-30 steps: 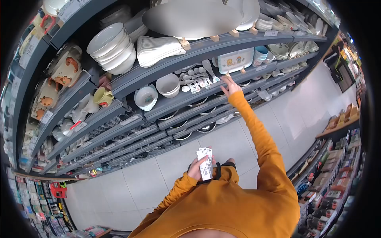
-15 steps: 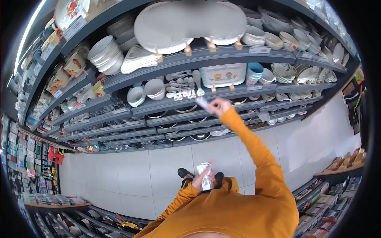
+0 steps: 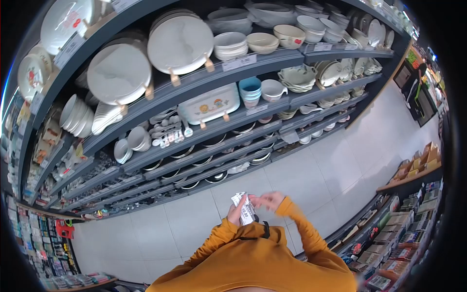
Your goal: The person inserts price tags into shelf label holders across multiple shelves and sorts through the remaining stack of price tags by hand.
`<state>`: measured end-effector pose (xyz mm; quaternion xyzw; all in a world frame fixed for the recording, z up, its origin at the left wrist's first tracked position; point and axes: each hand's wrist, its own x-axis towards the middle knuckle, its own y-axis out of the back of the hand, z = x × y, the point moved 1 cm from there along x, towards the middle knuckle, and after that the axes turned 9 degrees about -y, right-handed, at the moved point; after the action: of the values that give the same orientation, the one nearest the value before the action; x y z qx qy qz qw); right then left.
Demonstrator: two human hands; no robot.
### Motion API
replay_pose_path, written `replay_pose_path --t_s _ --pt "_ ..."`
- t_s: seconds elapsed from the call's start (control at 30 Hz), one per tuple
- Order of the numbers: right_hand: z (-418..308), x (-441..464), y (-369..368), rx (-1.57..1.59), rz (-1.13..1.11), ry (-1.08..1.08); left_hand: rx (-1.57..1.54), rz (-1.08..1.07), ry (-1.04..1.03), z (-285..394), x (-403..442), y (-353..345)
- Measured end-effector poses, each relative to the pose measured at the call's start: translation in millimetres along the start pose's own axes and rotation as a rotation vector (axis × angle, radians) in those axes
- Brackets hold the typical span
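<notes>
My left hand (image 3: 234, 214) is closed around several white price labels (image 3: 247, 214), low in front of my body; the front one shows printed figures. My right hand (image 3: 272, 200) is beside them, its fingertips pinched together at the labels' right edge. Whether a label is between those fingers is too small to tell. Beyond both hands stands a dark shelf unit of tableware, with a white tray (image 3: 210, 104) with cartoon prints, blue cups (image 3: 250, 88) and a row of spoons (image 3: 170, 132).
Large white plates (image 3: 180, 43) stand in wooden holders on the upper shelf. Bowls (image 3: 230, 46) are stacked to their right. A low display with brown boxes (image 3: 416, 163) is on the right. A person (image 3: 418, 85) stands far off at the upper right. Pale floor tiles (image 3: 311, 194) lie between.
My right hand has come down from the shelf edge, where it held a white label, to my left hand. The view has turned to the right.
</notes>
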<state>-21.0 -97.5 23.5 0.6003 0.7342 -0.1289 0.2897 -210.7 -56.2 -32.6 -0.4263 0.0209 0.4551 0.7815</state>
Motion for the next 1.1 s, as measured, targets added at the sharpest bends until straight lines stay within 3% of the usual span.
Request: replay_pose_path --t_s 0.07,0.13,0.17,0.2,0.43,0.57,0.7,0.83,0.97,1.03,1.1 --pt "-28 5 54 0.015 0.292 0.106 0.002 -0.004 -0.009 5 16 -13" --pt "-83 12 104 -0.028 0.609 0.524 -0.046 -0.015 0.022 7 35 -21" --pt "-124 3 122 -0.065 0.685 0.506 -0.016 -0.035 0.021 7 41 -27" --pt "-156 2 137 -0.093 0.756 0.621 0.016 -0.054 0.014 8 48 -34" --pt "-288 57 208 -0.473 0.937 0.738 0.045 -0.09 0.042 26 115 -68" --pt "-312 68 226 -0.456 0.729 0.663 0.033 -0.139 0.021 38 147 -93" --pt "-313 68 248 -0.073 0.519 0.752 0.004 -0.028 -0.067 48 178 -104" --pt "-269 41 244 0.086 0.499 0.727 -0.055 0.092 -0.288 68 197 -119" --pt "-138 78 211 0.374 0.302 0.371 -0.138 0.144 -0.435 68 217 -124" --pt "-76 92 193 0.419 0.268 0.24 -0.155 0.342 -0.433 59 229 -138" --pt "-45 83 193 0.376 0.128 0.121 0.003 0.241 -0.467 44 238 -131"
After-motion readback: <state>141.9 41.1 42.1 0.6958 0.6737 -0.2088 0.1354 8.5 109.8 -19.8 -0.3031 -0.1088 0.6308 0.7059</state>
